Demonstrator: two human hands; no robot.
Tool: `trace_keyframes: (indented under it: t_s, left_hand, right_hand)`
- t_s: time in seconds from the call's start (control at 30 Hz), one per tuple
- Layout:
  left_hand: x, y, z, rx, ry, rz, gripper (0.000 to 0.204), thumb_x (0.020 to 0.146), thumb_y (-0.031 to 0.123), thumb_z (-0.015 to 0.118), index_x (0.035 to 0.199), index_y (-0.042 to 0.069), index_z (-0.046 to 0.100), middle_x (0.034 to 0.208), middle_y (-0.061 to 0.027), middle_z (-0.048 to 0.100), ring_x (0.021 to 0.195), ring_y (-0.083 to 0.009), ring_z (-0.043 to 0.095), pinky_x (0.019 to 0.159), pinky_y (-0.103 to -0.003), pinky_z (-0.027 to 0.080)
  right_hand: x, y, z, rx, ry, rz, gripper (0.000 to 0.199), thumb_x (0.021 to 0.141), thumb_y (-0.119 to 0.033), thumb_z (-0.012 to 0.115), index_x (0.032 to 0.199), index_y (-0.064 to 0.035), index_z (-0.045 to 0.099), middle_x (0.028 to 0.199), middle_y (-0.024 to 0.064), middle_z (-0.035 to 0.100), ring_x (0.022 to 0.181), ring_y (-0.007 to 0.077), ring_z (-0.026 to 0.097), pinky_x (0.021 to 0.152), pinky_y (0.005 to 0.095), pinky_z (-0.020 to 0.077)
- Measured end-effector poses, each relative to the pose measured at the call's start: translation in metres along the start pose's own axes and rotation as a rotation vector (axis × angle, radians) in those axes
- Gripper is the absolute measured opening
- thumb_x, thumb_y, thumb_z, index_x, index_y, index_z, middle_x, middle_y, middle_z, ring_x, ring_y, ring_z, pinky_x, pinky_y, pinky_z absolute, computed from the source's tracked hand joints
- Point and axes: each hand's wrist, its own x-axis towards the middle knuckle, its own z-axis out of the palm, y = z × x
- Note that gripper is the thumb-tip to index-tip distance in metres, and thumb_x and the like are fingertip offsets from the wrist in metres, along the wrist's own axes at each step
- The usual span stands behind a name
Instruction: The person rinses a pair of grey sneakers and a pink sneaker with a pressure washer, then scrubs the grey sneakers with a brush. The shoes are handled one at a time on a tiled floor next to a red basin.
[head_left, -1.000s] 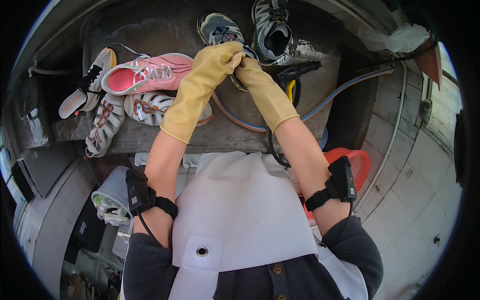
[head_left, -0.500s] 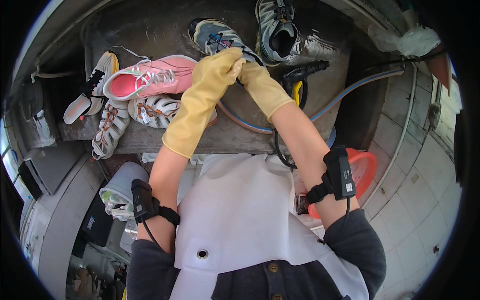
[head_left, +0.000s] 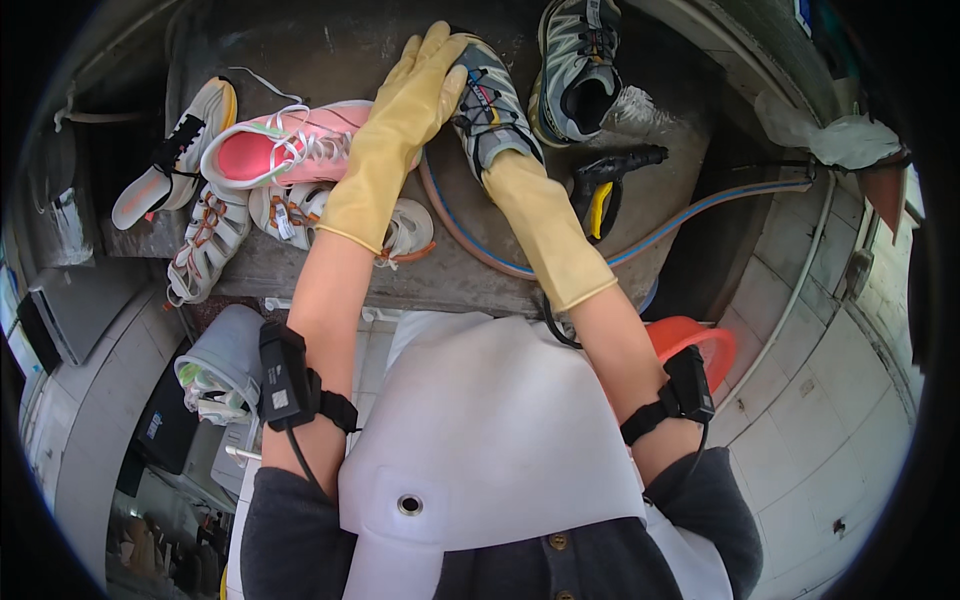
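A grey sneaker (head_left: 490,95) with a dark toe lies at the middle of the dark worktop, its toe pointing away from me. My right hand (head_left: 520,180), in a cream rubber glove, is pushed into the shoe's opening, so its fingers are hidden. Along the shoe's left side lies my left hand (head_left: 425,85), gloved the same way, fingers stretched out and thumb apart, touching the upper near the toe. The matching grey sneaker (head_left: 578,70) stands just to the right.
A pink sneaker (head_left: 245,158), a white and black shoe (head_left: 180,155) and strappy sandals (head_left: 210,240) sit at the left. Right of my hand lies a black and yellow spray gun (head_left: 600,195); a hose (head_left: 690,208) curves across the worktop. Below are a bucket (head_left: 225,350) and red basin (head_left: 710,350).
My hands were together at the sneaker's near end. My right hand is now inside the shoe, which has turned to point away; my left has moved forward and opened out along its side.
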Motion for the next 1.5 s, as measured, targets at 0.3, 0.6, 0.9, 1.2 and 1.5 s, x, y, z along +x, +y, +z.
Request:
trace_keyframes:
  t_s: [0.3, 0.6, 0.9, 1.2, 1.5]
  left_hand:
    - [-0.005, -0.022, 0.013, -0.309, 0.046, 0.210, 0.043, 0.115, 0.002, 0.046, 0.159, 0.002, 0.042, 0.164, -0.0173, 0.054, 0.156, -0.0310, 0.048, 0.129, -0.033, 0.037]
    - [0.003, -0.039, 0.029, -0.147, 0.023, 0.156, 0.045, 0.115, 0.015, 0.048, 0.159, 0.006, 0.048, 0.168, -0.0186, 0.049, 0.154, -0.0387, 0.049, 0.127, -0.039, 0.039]
    - [0.001, -0.038, 0.064, 0.072, -0.051, -0.136, 0.049, 0.112, 0.018, 0.055, 0.160, 0.007, 0.052, 0.175, -0.0149, 0.042, 0.160, -0.0402, 0.039, 0.132, -0.046, 0.035]
    - [-0.019, 0.010, 0.009, -0.290, -0.060, -0.194, 0.059, 0.117, 0.043, 0.044, 0.162, 0.004, 0.049, 0.168, -0.0178, 0.051, 0.153, -0.0333, 0.049, 0.126, -0.042, 0.039]
    - [-0.245, 0.067, -0.013, -0.166, 0.294, -0.042, 0.033, 0.116, 0.011, 0.049, 0.137, -0.006, 0.070, 0.138, -0.0183, 0.074, 0.130, -0.0296, 0.071, 0.117, -0.037, 0.052]
  right_hand:
    - [-0.002, -0.001, -0.006, 0.011, -0.042, -0.010, 0.031, 0.106, -0.015, 0.060, 0.133, -0.0063, 0.074, 0.133, 0.0146, 0.076, 0.125, 0.0276, 0.071, 0.104, 0.0401, 0.0555]
    - [0.034, -0.010, -0.032, -0.080, -0.178, -0.032, 0.031, 0.106, -0.013, 0.060, 0.132, -0.0058, 0.075, 0.133, 0.0128, 0.076, 0.125, 0.0257, 0.071, 0.104, 0.0386, 0.0547]
    - [0.046, -0.019, -0.031, -0.127, -0.265, -0.020, 0.031, 0.105, -0.012, 0.061, 0.131, -0.0052, 0.075, 0.133, 0.0111, 0.076, 0.125, 0.0238, 0.070, 0.104, 0.0370, 0.0539]
    - [0.047, -0.019, -0.031, -0.095, -0.280, -0.119, 0.030, 0.105, -0.010, 0.061, 0.130, -0.0046, 0.076, 0.133, 0.0094, 0.076, 0.126, 0.0219, 0.070, 0.105, 0.0354, 0.0531]
    - [-0.084, 0.064, -0.071, 0.752, 0.073, -0.194, 0.033, 0.104, -0.009, 0.062, 0.134, -0.0048, 0.075, 0.136, 0.0074, 0.075, 0.128, 0.0198, 0.068, 0.108, 0.0335, 0.0510]
